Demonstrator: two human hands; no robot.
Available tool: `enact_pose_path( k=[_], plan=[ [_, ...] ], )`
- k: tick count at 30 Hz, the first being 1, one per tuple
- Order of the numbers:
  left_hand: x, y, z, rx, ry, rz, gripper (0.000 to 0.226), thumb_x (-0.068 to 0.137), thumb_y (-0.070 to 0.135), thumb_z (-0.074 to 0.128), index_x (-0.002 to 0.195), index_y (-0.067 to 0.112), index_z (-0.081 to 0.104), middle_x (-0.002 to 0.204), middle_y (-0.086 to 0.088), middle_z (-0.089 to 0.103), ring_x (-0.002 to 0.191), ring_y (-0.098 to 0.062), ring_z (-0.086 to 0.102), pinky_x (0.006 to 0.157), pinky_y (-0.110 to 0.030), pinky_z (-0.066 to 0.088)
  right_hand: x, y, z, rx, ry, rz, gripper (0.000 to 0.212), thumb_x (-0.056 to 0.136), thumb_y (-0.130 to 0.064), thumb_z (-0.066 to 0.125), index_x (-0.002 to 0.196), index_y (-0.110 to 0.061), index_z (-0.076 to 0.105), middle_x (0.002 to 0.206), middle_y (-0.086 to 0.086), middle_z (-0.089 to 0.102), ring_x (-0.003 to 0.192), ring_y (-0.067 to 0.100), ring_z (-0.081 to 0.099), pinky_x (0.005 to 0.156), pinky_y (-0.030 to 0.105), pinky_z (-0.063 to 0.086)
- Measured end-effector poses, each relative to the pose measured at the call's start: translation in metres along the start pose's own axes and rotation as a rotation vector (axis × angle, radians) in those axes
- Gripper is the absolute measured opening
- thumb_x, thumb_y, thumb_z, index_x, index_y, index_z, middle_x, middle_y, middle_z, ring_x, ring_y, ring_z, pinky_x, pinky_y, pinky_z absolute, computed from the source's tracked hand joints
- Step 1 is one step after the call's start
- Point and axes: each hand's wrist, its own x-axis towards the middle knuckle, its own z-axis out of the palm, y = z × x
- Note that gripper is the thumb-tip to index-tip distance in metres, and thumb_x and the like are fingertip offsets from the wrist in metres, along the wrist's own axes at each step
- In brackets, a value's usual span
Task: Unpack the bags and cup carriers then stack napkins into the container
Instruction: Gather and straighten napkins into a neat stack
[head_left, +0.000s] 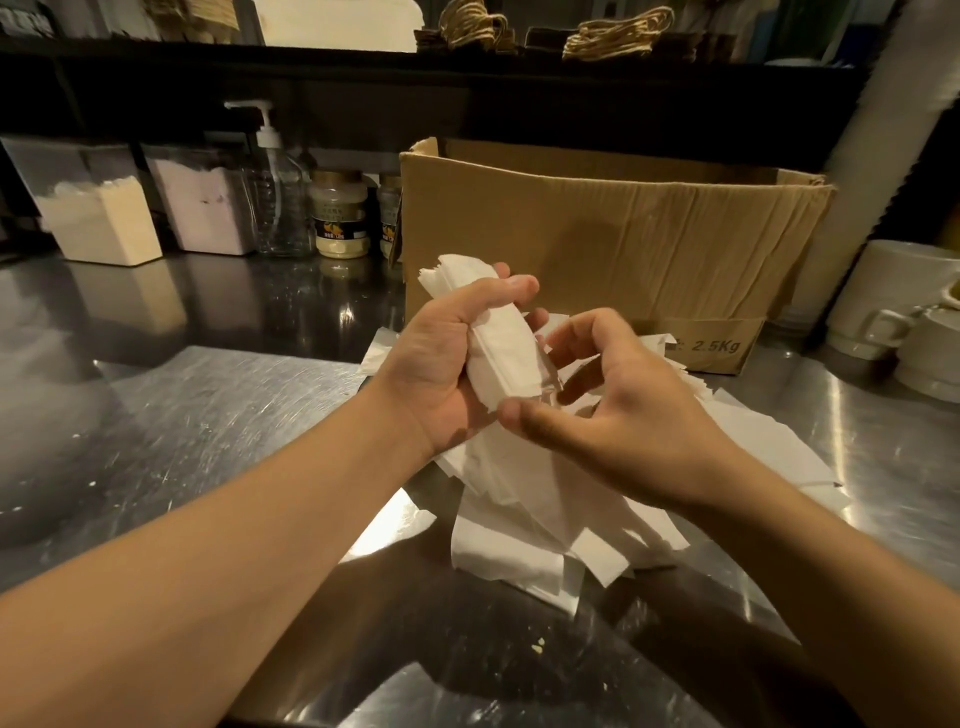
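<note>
My left hand (441, 358) grips a thick stack of white napkins (506, 348) above the steel counter, fingers curled over its top. Just right of it, my right hand (613, 395) has its fingers loosely curved, its thumb tip touching the stack's lower end. Beneath both hands lies a loose pile of white napkins (545, 519) spread over the counter. Behind the hands stands an open brown cardboard box (623, 234) marked 2.5Kg; its inside is hidden.
The steel counter (182, 415) stretches left and toward me. At the back left stand two clear tubs of powder (104, 218), a pump bottle (275, 197) and jars (337, 213). White mugs (898, 312) sit at the right. Bags with twine handles (613, 31) rest on a dark shelf.
</note>
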Motion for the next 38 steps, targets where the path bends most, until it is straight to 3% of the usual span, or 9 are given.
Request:
enact_pose_path(
  k=[4, 7, 10, 12, 18, 24, 28, 33, 38],
  plan=[
    [-0.004, -0.001, 0.004, 0.052, -0.021, -0.028, 0.062, 0.061, 0.014, 0.082, 0.117, 0.017, 0.058, 0.098, -0.006, 0.064, 0.104, -0.029, 0.06, 0.098, -0.054, 0.052, 0.0, 0.002, 0.003, -0.02, -0.01, -0.02, 0.056, 0.072, -0.066, 0.075, 0.113, -0.041, 0.046, 0.113, -0.023, 0.052, 0.098, -0.002, 0.054, 0.073, 0.019, 0.053],
    [-0.003, 0.001, 0.002, 0.08, 0.01, -0.064, 0.071, 0.06, 0.012, 0.081, 0.126, 0.018, 0.056, 0.098, -0.008, 0.066, 0.097, -0.029, 0.064, 0.1, -0.054, 0.051, 0.002, 0.004, -0.002, -0.126, -0.012, -0.077, 0.068, 0.068, -0.064, 0.079, 0.121, -0.045, 0.042, 0.123, -0.021, 0.037, 0.111, -0.002, 0.043, 0.086, 0.016, 0.045],
    [-0.004, 0.003, 0.002, 0.103, -0.086, -0.191, 0.063, 0.068, 0.012, 0.076, 0.127, 0.016, 0.053, 0.1, -0.009, 0.064, 0.094, -0.025, 0.063, 0.095, -0.044, 0.052, 0.002, 0.004, -0.008, -0.202, -0.032, -0.155, 0.107, 0.058, -0.065, 0.087, 0.143, -0.05, 0.023, 0.145, -0.017, 0.022, 0.138, 0.013, 0.029, 0.114, 0.041, 0.037],
    [-0.006, 0.001, 0.003, 0.151, -0.183, -0.287, 0.05, 0.074, 0.013, 0.07, 0.122, 0.012, 0.058, 0.101, -0.009, 0.062, 0.094, -0.024, 0.06, 0.093, -0.042, 0.05, 0.0, 0.002, -0.01, -0.24, -0.077, -0.18, 0.132, 0.052, -0.066, 0.089, 0.151, -0.054, 0.002, 0.157, -0.02, 0.009, 0.148, 0.017, 0.017, 0.121, 0.052, 0.026],
    [-0.013, -0.006, 0.006, 0.36, -0.183, -0.315, 0.02, 0.072, 0.014, 0.064, 0.083, 0.021, 0.08, 0.08, -0.007, 0.068, 0.078, -0.024, 0.068, 0.07, -0.036, 0.057, -0.003, -0.002, -0.009, -0.212, -0.15, -0.188, 0.137, 0.058, -0.056, 0.092, 0.145, -0.066, -0.013, 0.159, -0.029, 0.008, 0.149, 0.008, 0.012, 0.124, 0.056, 0.021],
    [-0.013, -0.008, 0.008, 0.422, -0.128, -0.284, 0.036, 0.067, 0.019, 0.067, 0.103, 0.019, 0.065, 0.078, -0.006, 0.067, 0.075, -0.022, 0.068, 0.066, -0.035, 0.058, -0.002, -0.003, -0.009, -0.276, -0.167, -0.215, 0.138, 0.057, -0.056, 0.092, 0.141, -0.069, -0.017, 0.156, -0.024, 0.014, 0.148, 0.017, 0.018, 0.122, 0.057, 0.025],
    [-0.011, -0.009, 0.005, 0.422, -0.093, -0.318, 0.046, 0.069, 0.015, 0.071, 0.114, 0.015, 0.064, 0.089, -0.011, 0.065, 0.087, -0.028, 0.065, 0.078, -0.043, 0.053, -0.002, -0.002, -0.008, -0.293, -0.163, -0.246, 0.141, 0.055, -0.058, 0.093, 0.141, -0.069, -0.018, 0.154, -0.025, 0.014, 0.147, 0.015, 0.018, 0.123, 0.054, 0.022],
    [-0.011, -0.01, 0.003, 0.388, -0.108, -0.296, 0.039, 0.069, 0.014, 0.071, 0.106, 0.022, 0.064, 0.087, -0.008, 0.065, 0.096, -0.028, 0.061, 0.079, -0.041, 0.052, -0.001, 0.002, -0.007, -0.283, -0.111, -0.277, 0.141, 0.059, -0.051, 0.094, 0.147, -0.063, -0.016, 0.155, -0.019, 0.02, 0.141, 0.015, 0.03, 0.118, 0.055, 0.034],
    [-0.01, -0.01, 0.004, 0.402, -0.102, -0.285, 0.042, 0.067, 0.021, 0.07, 0.108, 0.02, 0.064, 0.088, -0.009, 0.065, 0.091, -0.027, 0.063, 0.076, -0.041, 0.054, -0.001, 0.005, -0.006, -0.28, -0.111, -0.297, 0.139, 0.06, -0.056, 0.091, 0.15, -0.058, -0.014, 0.157, -0.02, 0.016, 0.146, 0.014, 0.024, 0.118, 0.055, 0.033]
  ],
)
